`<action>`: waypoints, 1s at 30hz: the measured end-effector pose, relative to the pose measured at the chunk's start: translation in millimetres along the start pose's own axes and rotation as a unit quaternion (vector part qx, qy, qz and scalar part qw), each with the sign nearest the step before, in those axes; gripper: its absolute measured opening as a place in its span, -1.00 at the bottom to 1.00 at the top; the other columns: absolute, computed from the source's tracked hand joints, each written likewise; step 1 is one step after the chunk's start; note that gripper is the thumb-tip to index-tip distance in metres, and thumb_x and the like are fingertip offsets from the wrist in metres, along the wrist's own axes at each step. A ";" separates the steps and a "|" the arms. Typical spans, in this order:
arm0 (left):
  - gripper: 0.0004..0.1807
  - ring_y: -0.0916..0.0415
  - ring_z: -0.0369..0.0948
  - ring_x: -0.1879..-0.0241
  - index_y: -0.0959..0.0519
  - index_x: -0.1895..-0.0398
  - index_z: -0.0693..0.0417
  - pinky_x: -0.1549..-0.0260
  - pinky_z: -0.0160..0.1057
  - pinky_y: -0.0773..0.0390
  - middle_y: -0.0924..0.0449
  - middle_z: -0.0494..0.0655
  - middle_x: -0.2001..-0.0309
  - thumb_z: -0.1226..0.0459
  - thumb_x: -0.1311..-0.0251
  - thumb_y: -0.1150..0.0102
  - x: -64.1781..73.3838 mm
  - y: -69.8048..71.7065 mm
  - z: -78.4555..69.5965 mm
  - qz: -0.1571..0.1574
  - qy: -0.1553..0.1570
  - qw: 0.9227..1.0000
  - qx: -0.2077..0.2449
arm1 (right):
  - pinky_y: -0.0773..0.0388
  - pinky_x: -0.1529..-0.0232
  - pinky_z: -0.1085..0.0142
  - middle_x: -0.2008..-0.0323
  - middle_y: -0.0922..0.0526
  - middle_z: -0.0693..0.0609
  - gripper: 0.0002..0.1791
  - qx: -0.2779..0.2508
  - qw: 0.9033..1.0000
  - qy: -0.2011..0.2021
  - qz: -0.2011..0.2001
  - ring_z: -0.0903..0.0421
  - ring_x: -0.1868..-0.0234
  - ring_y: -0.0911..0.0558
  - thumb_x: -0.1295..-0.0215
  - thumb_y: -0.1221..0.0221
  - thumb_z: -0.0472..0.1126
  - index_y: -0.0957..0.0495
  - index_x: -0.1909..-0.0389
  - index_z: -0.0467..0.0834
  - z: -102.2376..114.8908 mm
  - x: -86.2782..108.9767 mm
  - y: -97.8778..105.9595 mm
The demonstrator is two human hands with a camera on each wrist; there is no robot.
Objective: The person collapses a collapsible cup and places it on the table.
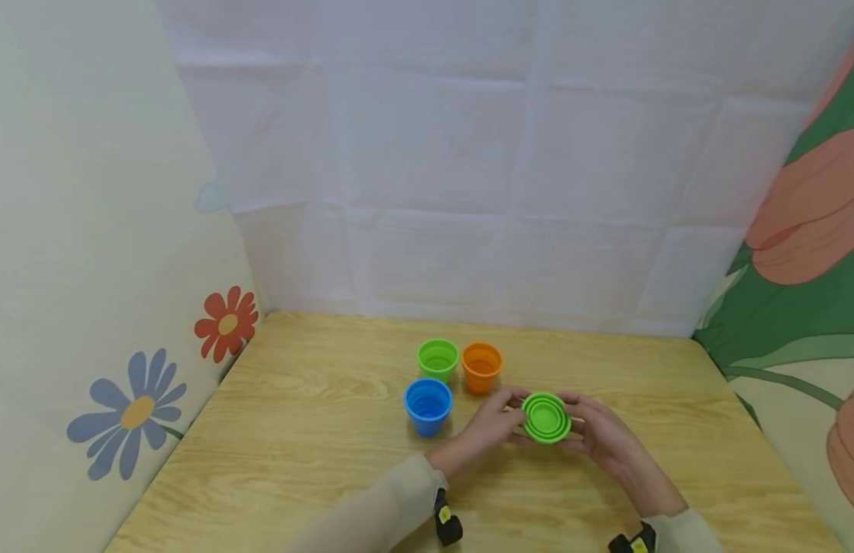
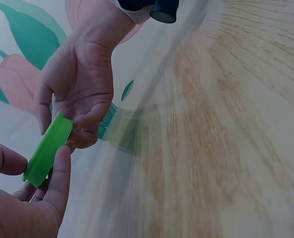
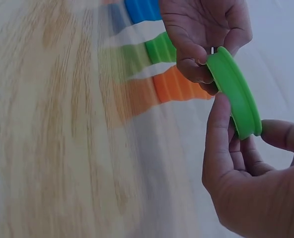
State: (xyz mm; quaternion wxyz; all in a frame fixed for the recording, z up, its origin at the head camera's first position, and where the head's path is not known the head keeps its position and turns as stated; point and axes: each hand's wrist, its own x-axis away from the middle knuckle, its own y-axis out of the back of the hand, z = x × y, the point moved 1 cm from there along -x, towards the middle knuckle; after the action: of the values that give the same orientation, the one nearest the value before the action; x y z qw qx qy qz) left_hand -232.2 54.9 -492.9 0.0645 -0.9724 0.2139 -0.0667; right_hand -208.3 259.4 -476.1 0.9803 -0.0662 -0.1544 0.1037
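Both hands hold one green collapsible cup [image 1: 546, 418] pressed flat into rings, raised over the table. My left hand [image 1: 492, 421] grips its left edge and my right hand [image 1: 610, 438] its right edge, thumbs against the rim. From the side, in the right wrist view, the flattened cup [image 3: 232, 94] is a short disc with a wider lip, pinched between thumb and fingers. To the left of the hands stand three expanded cups: a blue cup [image 1: 428, 407] nearest, a green cup [image 1: 437, 359] behind it, and an orange cup [image 1: 481, 367] beside that.
The wood-grain table [image 1: 316, 430] reaches back to a white cloth [image 1: 427, 153]. Flower-patterned sheets hang at the left [image 1: 74, 269] and right [image 1: 807, 307]. Each wrist wears a small black camera.
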 end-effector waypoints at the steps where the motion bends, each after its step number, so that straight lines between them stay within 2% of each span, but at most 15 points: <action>1: -0.57 -0.58 -0.12 0.26 -0.43 -0.19 0.33 0.25 -0.07 -0.76 -0.45 0.12 0.07 0.51 -0.22 -0.04 -2.2 -0.6 1.8 -0.002 0.000 1.000 0.001 | -0.68 0.00 0.14 -0.04 -0.59 0.07 -0.55 0.004 1.000 -0.001 -0.002 0.11 -0.04 -0.62 -0.52 -0.05 -0.14 -0.38 -0.32 -0.24 -1.1 -1.1 1.6; 4: -0.53 -0.59 -0.13 0.27 -0.43 -0.19 0.35 0.26 -0.08 -0.76 -0.43 0.11 0.09 0.52 -0.16 -0.05 -8.7 -2.8 7.4 -0.007 0.005 1.000 0.002 | -0.68 -0.01 0.14 -0.08 -0.58 0.06 -0.47 0.015 1.000 -0.005 -0.005 0.10 -0.07 -0.60 -0.53 -0.04 -0.12 -0.30 -0.40 -0.29 -4.2 -4.1 7.0; 9: -0.52 -0.60 -0.14 0.25 -0.43 -0.22 0.34 0.23 -0.12 -0.75 -0.43 0.10 0.10 0.50 -0.18 -0.05 -18.0 -5.0 14.3 0.005 0.025 1.000 -0.002 | -0.67 -0.04 0.13 -0.08 -0.59 0.06 -0.42 0.018 1.000 -0.009 -0.007 0.10 -0.08 -0.60 -0.53 -0.04 -0.13 -0.25 -0.43 -0.33 -9.0 -8.5 16.4; 17: -0.54 -0.63 -0.14 0.18 -0.43 -0.26 0.28 0.13 -0.14 -0.73 -0.55 0.07 0.08 0.40 -0.29 -0.10 -23.7 -9.8 12.0 0.029 0.064 0.998 -0.007 | -0.67 -0.02 0.12 -0.03 -0.62 0.05 -0.50 0.009 1.000 -0.013 -0.013 0.08 -0.02 -0.63 -0.50 -0.07 -0.17 -0.36 -0.36 -0.30 -14.3 -13.1 30.5; 23: -0.49 -0.62 -0.13 0.11 -0.42 -0.30 0.27 0.11 -0.13 -0.72 -0.59 0.06 0.05 0.39 -0.26 -0.09 -31.9 -11.5 12.7 0.038 0.085 0.996 -0.004 | -0.68 -0.01 0.14 0.05 -0.65 0.04 -0.55 0.008 1.000 -0.015 -0.017 0.10 0.05 -0.66 -0.50 -0.05 -0.20 -0.40 -0.32 -0.30 -14.2 -15.6 36.7; 30: -0.50 -0.60 -0.15 0.13 -0.45 -0.26 0.29 0.11 -0.15 -0.71 -0.59 0.05 0.05 0.41 -0.22 -0.06 -38.9 -16.0 12.2 0.033 0.091 0.995 -0.032 | -0.67 -0.04 0.07 -0.01 -0.65 -0.06 -0.43 0.038 0.997 -0.025 -0.058 0.09 0.05 -0.66 -0.48 -0.09 -0.17 -0.30 -0.38 -0.40 -13.7 -18.6 41.2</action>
State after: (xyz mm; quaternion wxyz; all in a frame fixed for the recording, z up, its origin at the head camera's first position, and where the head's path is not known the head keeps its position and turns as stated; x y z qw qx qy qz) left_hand -258.7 87.0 -506.5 0.0158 -0.9563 0.2532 -0.1455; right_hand -228.9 293.9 -501.2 0.9824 -0.0171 -0.1782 0.0541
